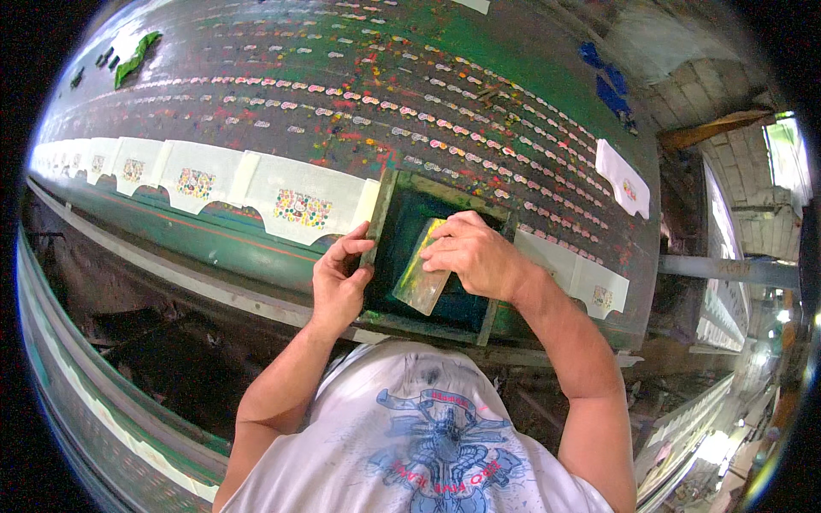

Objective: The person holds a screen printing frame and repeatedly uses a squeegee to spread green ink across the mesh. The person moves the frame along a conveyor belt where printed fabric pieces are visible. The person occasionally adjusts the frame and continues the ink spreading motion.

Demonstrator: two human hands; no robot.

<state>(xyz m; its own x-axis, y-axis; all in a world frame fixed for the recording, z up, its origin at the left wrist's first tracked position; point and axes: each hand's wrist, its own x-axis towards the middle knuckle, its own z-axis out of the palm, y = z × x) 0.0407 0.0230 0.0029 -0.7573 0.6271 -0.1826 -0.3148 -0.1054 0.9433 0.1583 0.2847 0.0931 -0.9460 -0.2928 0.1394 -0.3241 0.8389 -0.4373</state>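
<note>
A printing screen [386, 214] with a wooden frame lies over the near edge of a long dark table. My left hand [339, 278] grips the left side of its frame, fingers on top and thumb toward the inside. Inside the frame, my right hand [475, 256] is closed on a squeegee [425, 286] with a yellowish, see-through blade, held tilted over the dark mesh. Whether the blade touches the mesh, I cannot tell. White cut fabric pieces [299, 184] with colourful dotted prints lie in a row to the left of the frame.
More white pieces [590, 278] lie right of the frame, and a single printed one [623, 178] sits farther back. Rows of small printed shapes and paint specks cover the table [410, 85]. A metal rail [231, 295] runs along its near edge. A wall [705, 94] stands at right.
</note>
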